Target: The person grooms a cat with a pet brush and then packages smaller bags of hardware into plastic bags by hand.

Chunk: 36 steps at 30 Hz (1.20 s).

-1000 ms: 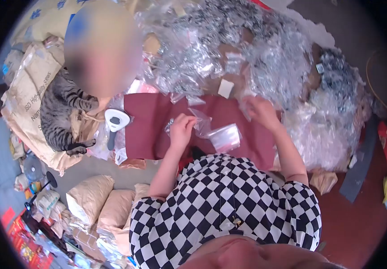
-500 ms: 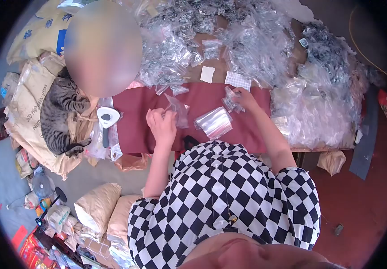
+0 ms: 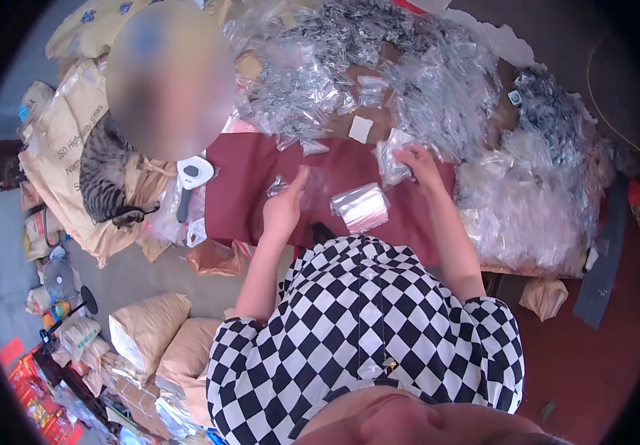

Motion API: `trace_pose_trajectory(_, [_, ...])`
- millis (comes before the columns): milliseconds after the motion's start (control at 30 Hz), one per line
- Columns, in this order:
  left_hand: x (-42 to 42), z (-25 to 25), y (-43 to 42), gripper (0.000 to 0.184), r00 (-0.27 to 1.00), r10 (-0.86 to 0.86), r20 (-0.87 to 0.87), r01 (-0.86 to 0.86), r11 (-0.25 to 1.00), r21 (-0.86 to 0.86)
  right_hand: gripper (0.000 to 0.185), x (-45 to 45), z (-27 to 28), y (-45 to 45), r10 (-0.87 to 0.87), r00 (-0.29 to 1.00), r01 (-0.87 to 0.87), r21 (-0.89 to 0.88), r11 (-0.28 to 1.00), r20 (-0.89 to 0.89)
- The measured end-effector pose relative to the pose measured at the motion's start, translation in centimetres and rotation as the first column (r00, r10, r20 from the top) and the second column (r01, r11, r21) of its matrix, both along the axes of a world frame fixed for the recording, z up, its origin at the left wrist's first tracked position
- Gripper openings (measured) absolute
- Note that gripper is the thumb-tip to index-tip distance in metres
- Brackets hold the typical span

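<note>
My left hand (image 3: pixel 284 208) is over the left part of the maroon cloth (image 3: pixel 242 167), its fingers closed on an empty-looking clear bag (image 3: pixel 314 189), slightly blurred. Just beside those fingers lies a small packet of metal parts (image 3: pixel 277 184). My right hand (image 3: pixel 420 165) pinches a clear packet (image 3: pixel 392 159) with greyish contents, at the cloth's upper right. Between the hands, nearer my body, a stack of flat clear bags (image 3: pixel 360 208) lies on the cloth.
Heaps of filled clear packets (image 3: pixel 446 81) cover the far side and right. A white square (image 3: pixel 360 130) lies beyond the cloth. At left are a white-headed tool (image 3: pixel 194 173), a striped cat (image 3: pixel 105 174) on paper sacks and a blurred person (image 3: pixel 171 81).
Against the previous frame, my right hand and its packet have moved slightly up in view, towards the far heap. My left hand has shifted a little right, the clear bag still with it.
</note>
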<state>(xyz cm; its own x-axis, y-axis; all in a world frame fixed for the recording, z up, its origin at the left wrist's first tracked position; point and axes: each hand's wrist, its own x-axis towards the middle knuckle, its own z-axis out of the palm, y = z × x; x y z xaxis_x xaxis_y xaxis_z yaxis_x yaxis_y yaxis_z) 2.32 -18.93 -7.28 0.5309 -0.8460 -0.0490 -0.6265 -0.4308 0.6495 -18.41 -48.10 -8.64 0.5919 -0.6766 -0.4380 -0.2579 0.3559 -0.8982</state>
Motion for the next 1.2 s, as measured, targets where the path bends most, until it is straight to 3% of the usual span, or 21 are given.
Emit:
trace_pose_trajectory(100, [-0.6, -4.4, -1.7, 0.036, 0.976, -0.102, 0.191, 0.144, 0.966, -0.217, 0.019, 1.8, 3.6, 3.6, -0.145, 0.969, 0.108, 0.187, 0.976, 0.199])
trace_pose_trajectory(133, [-1.5, 0.9, -3.1, 0.023, 0.993, -0.104, -0.052, 0.100, 0.993, -0.064, 0.023, 2.3, 4.4, 4.7, -0.190, 0.950, 0.120, 0.269, 0.956, 0.249])
trace_pose_trajectory(267, [-3.3, 2.1, -5.6, 0.016, 0.964, -0.239, -0.118, 0.223, 0.966, -0.131, 0.032, 5.2, 5.9, 9.2, -0.380, 0.862, 0.232, 0.405, 0.884, 0.336])
trace_pose_trajectory(333, [-3.5, 3.0, -5.6, 0.014, 0.940, -0.302, -0.161, 0.290, 0.953, -0.091, 0.039, 5.3, 5.5, 9.7, -0.365, 0.853, 0.224, 0.371, 0.901, 0.371])
trace_pose_trajectory(400, [-3.5, 2.7, -5.1, 0.015, 0.942, -0.330, -0.058, 0.274, 0.858, -0.434, 0.030, 4.8, 4.6, 9.9, -0.211, 0.931, 0.187, 0.107, 0.977, 0.298])
trace_pose_trajectory(467, [-3.7, 2.6, -4.6, 0.016, 0.930, -0.353, -0.101, 0.278, 0.858, -0.432, 0.023, 3.7, 5.1, 9.8, -0.094, 0.977, 0.109, -0.069, 0.992, 0.192])
trace_pose_trajectory(533, [-4.0, 2.7, -4.0, 0.017, 0.918, -0.370, -0.143, 0.278, 0.857, -0.433, 0.016, 3.1, 5.9, 9.8, 0.160, 0.987, -0.145, -0.620, 0.771, -0.032])
trace_pose_trajectory(567, [-4.2, 2.8, -3.8, 0.018, 0.918, -0.376, -0.125, 0.290, 0.853, -0.433, 0.017, 2.7, 6.5, 9.9, 0.173, 0.965, -0.261, -0.707, 0.657, -0.197])
trace_pose_trajectory(600, [-4.3, 3.1, -3.7, 0.020, 0.918, -0.383, -0.105, 0.304, 0.848, -0.434, 0.017, 2.8, 7.4, 10.1, 0.172, 0.965, -0.261, -0.709, 0.656, -0.197])
trace_pose_trajectory(667, [-4.3, 3.7, -3.8, 0.021, 0.911, -0.404, -0.081, 0.334, 0.840, -0.426, 0.019, 2.8, 8.3, 10.5, 0.244, 0.882, -0.459, -0.855, 0.244, -0.403])
trace_pose_trajectory(700, [-4.4, 4.0, -3.8, 0.022, 0.907, -0.418, -0.056, 0.359, 0.835, -0.417, 0.019, 2.8, 8.5, 11.0, 0.241, 0.882, -0.459, -0.854, 0.246, -0.405])
trace_pose_trajectory(767, [-5.1, 4.1, -3.9, 0.023, 0.896, -0.443, -0.034, 0.391, 0.824, -0.411, 0.018, 3.1, 8.6, 11.6, 0.309, 0.778, -0.589, -0.806, 0.055, -0.548])
trace_pose_trajectory(800, [-5.3, 4.2, -3.9, 0.023, 0.886, -0.463, -0.012, 0.419, 0.813, -0.404, 0.018, 3.1, 9.1, 11.4, 0.307, 0.779, -0.589, -0.806, 0.057, -0.547])
trace_pose_trajectory(900, [-4.6, 4.1, -3.8, 0.023, 0.888, -0.461, -0.011, 0.412, 0.804, -0.428, 0.013, 2.9, 10.1, 9.4, 0.518, 0.834, -0.503, -0.644, 0.577, -0.188])
trace_pose_trajectory(933, [-4.5, 4.1, -3.8, 0.023, 0.890, -0.456, -0.012, 0.407, 0.806, -0.430, 0.013, 3.0, 10.1, 8.9, 0.522, 0.831, -0.507, -0.644, 0.573, -0.191])
trace_pose_trajectory(967, [-4.4, 4.2, -3.7, 0.020, 0.889, -0.457, -0.022, 0.403, 0.806, -0.434, 0.022, 2.9, 10.3, 8.6, 0.370, 0.926, -0.331, -0.322, 0.887, 0.068])
trace_pose_trajectory(1000, [-4.3, 4.3, -3.6, 0.017, 0.887, -0.462, -0.029, 0.404, 0.803, -0.437, 0.031, 3.0, 10.5, 8.5, 0.101, 0.967, -0.129, 0.107, 0.986, 0.233])
trace_pose_trajectory(1067, [-4.4, 4.3, -3.9, 0.017, 0.888, -0.459, -0.036, 0.400, 0.807, -0.435, 0.042, 3.1, 9.6, 9.0, 0.085, 0.958, -0.113, 0.090, 0.989, 0.274])
trace_pose_trajectory(1133, [-4.6, 4.7, -4.1, 0.018, 0.886, -0.462, -0.048, 0.398, 0.808, -0.435, 0.039, 3.2, 10.2, 10.6, 0.385, 0.891, -0.303, -0.316, 0.899, 0.241])
trace_pose_trajectory(1167, [-4.4, 4.8, -4.1, 0.018, 0.892, -0.448, -0.062, 0.374, 0.808, -0.455, 0.038, 2.5, 11.1, 10.8, 0.510, 0.860, -0.378, -0.645, 0.664, 0.022])
trace_pose_trajectory(1200, [-4.2, 5.1, -4.0, 0.019, 0.899, -0.431, -0.078, 0.347, 0.809, -0.474, 0.038, 2.3, 12.3, 10.4, 0.507, 0.861, -0.375, -0.645, 0.666, 0.023])
